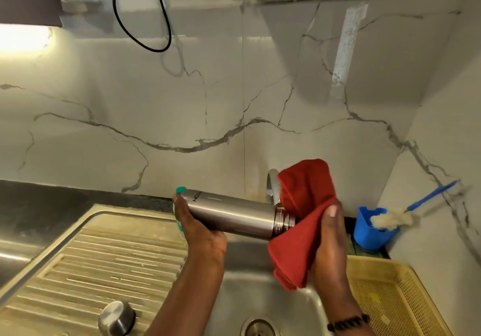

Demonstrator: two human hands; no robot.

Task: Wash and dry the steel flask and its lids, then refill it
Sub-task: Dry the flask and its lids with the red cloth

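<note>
While my left hand [197, 227] grips the steel flask [231, 214], my right hand [329, 236] clasps a red cloth [304, 205] around its threaded mouth; the drying step, lids probably next.

Brushed steel flask [229, 212], soft matt red cloth [304, 221], glossy veined marble wall [182, 106].

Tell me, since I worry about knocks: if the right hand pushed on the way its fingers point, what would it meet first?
The right hand points up and away, wrapped in the red cloth. Beyond the cloth, probably the tap, then the wall; depth is unclear.
</note>
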